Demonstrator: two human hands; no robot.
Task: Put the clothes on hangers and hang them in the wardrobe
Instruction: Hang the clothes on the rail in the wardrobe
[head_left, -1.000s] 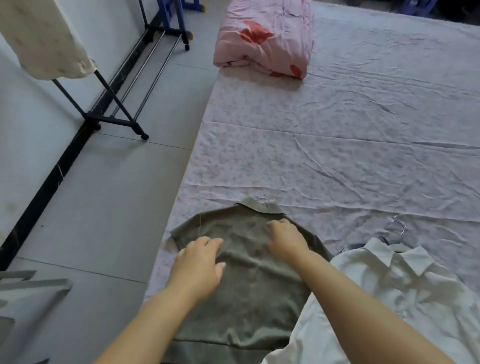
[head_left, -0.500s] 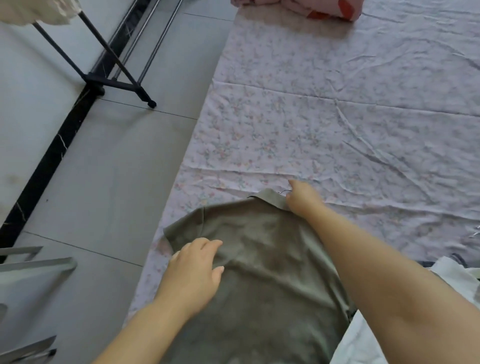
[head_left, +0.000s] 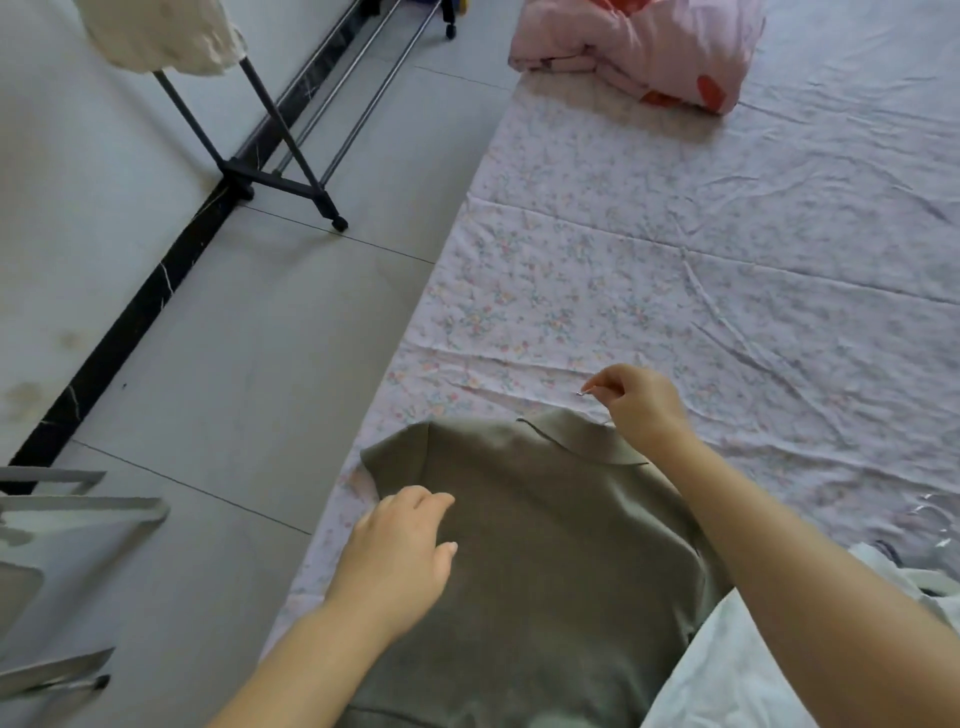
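Clearly, the olive shirt (head_left: 545, 545) lay flat on the bed (head_left: 675, 260), its long axis running from the collar (head_left: 576, 441) at the far end toward the person. The right hand (head_left: 641, 402) pinched the hanger hook (head_left: 587, 391), which stuck out just beyond the collar. The left hand (head_left: 402, 551) rested on the shirt near its shoulder, fingers relaxed, grasping nothing. The clothes rack (head_left: 280, 171) stood well apart, to the left.

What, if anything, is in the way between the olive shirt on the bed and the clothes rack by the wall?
Nothing visible. The right hand pinches the hanger hook above the olive shirt; only bare floor separates the bed from the clothes rack.
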